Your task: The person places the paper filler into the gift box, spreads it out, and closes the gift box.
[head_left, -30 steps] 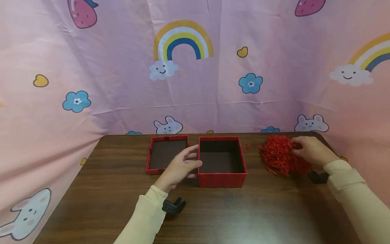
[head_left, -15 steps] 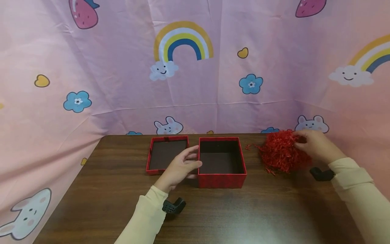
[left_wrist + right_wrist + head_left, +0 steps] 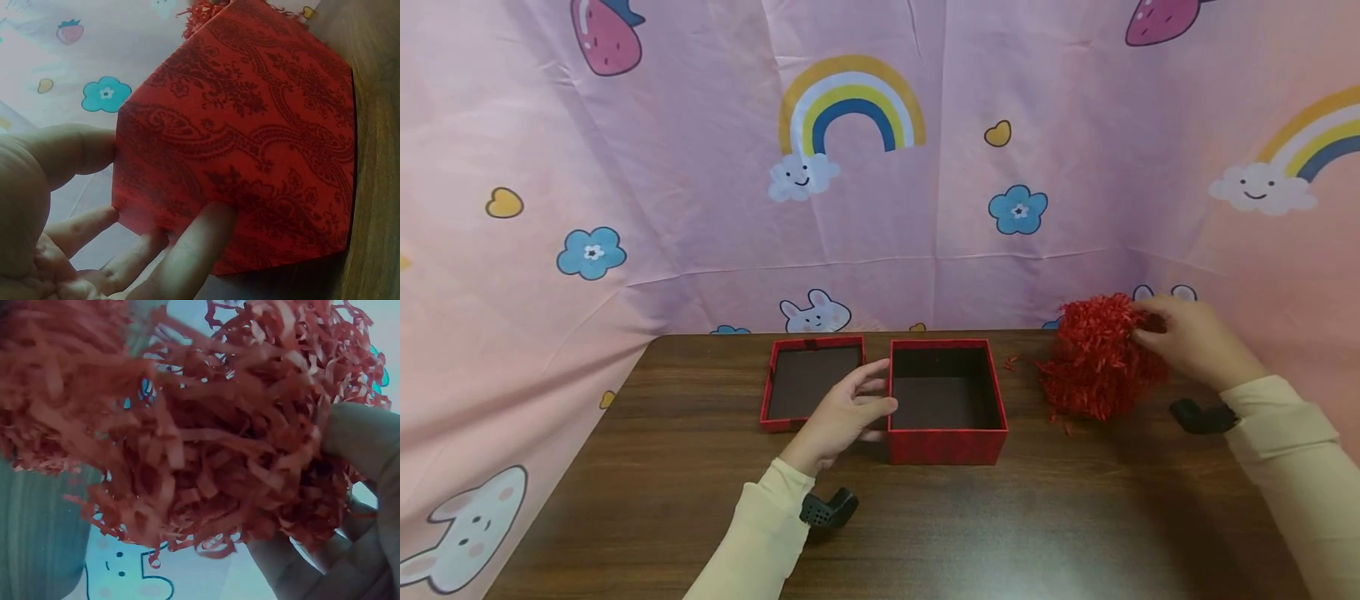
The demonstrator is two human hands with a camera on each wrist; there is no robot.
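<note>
1. The head view shows the whole layout: the left hand (image 3: 846, 408) rests on the left wall of the red box (image 3: 946, 447), fingers loosely spread and touching it.
2. To the right of the box, the right hand (image 3: 1198, 337) pinches a bundle of red shredded paper (image 3: 1097, 358) between thumb and fingers; whether its lower part touches the tabletop I cannot tell.
3. The left wrist view adds the dark paisley print on the box wall and the fingertips along it, partly hidden from the head camera.
4. The right wrist view adds the crinkled strips close up, with fingers reaching behind the bundle; a second mass of strips at its upper left is blurred.
5. Around them, a shallow red tray (image 3: 812, 379) with a dark inside lies left of the box; the left hand covers its near right corner.
6. Loose strands (image 3: 1011, 363) lie between the box and the bundle. A black wrist piece (image 3: 829, 508) juts from beneath the left sleeve (image 3: 760, 533).
7. Box and tray sit near the back edge of the wooden table (image 3: 625, 508), with patterned cloth (image 3: 700, 167) hanging just behind it.
8. A broad stretch of wood runs in front of the box; a narrower strip separates it from the bundle.
</note>
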